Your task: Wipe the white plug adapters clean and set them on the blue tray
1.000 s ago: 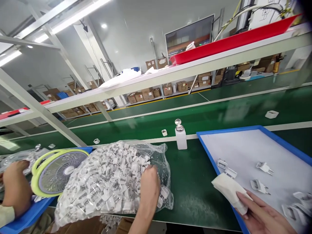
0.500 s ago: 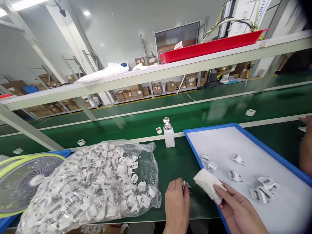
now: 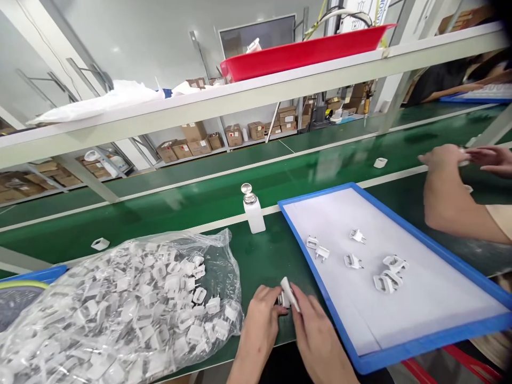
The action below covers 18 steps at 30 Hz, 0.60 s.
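My left hand [image 3: 261, 319] pinches a small white plug housing [image 3: 284, 301] above the front of the green bench. A folded white cloth [image 3: 290, 293] is gripped in my right hand [image 3: 317, 326], its edge held against or right beside the housing; fingers partly hide the contact. To the left, a clear plastic bag [image 3: 132, 304] lies spread with many similar white plug housings. On the right is a blue-rimmed tray [image 3: 320, 293] with a white lining, where several plug housings [image 3: 387, 281] rest, some with two pins showing.
A white pump bottle [image 3: 254, 214] with a metal top stands behind my hands. The shelf above carries a red tray [image 3: 308, 54]. Loose white pieces [image 3: 380, 162] sit on the green strip. At right, a co-worker's arm [image 3: 452, 192] reaches over the bench beyond the tray.
My right hand has brought the cloth left to the plug housing in my left hand. The camera view has turned right, and the co-worker's arms show more.
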Each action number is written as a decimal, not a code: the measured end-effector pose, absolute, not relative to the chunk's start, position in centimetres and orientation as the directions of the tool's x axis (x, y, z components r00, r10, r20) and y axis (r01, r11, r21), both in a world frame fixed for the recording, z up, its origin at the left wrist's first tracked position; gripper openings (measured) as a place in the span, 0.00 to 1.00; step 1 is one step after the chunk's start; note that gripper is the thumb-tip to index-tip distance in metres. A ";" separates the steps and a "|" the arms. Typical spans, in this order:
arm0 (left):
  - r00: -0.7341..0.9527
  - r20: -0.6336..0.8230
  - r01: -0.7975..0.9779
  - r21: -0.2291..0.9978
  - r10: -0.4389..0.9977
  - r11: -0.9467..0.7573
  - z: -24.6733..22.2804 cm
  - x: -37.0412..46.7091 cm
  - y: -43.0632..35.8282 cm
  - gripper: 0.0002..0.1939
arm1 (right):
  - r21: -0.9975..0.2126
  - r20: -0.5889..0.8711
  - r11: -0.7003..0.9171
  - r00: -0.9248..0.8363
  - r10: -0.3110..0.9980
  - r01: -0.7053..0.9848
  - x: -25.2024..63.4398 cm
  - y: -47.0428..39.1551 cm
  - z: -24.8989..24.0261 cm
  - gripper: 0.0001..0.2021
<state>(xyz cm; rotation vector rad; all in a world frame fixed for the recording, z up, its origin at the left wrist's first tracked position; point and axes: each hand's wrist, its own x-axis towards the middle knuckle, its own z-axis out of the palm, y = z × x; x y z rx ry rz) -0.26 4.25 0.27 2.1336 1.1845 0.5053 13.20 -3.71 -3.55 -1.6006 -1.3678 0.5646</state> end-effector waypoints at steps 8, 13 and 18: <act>0.503 0.114 0.607 0.660 0.857 -0.444 -0.9 -0.3 3.7 0.24 | -0.748 0.427 0.295 0.092 0.899 0.594 11.9 -4.9 -6.7 0.30; 0.513 0.177 0.564 0.668 0.840 -0.485 -1.1 -0.3 3.7 0.25 | -0.827 0.293 0.146 0.194 0.936 0.544 12.6 -2.8 -4.7 0.25; 0.542 0.283 0.453 0.695 0.791 -0.559 -0.9 -0.6 3.1 0.26 | -0.921 0.105 -0.020 0.300 0.948 0.388 13.0 -1.8 -1.7 0.23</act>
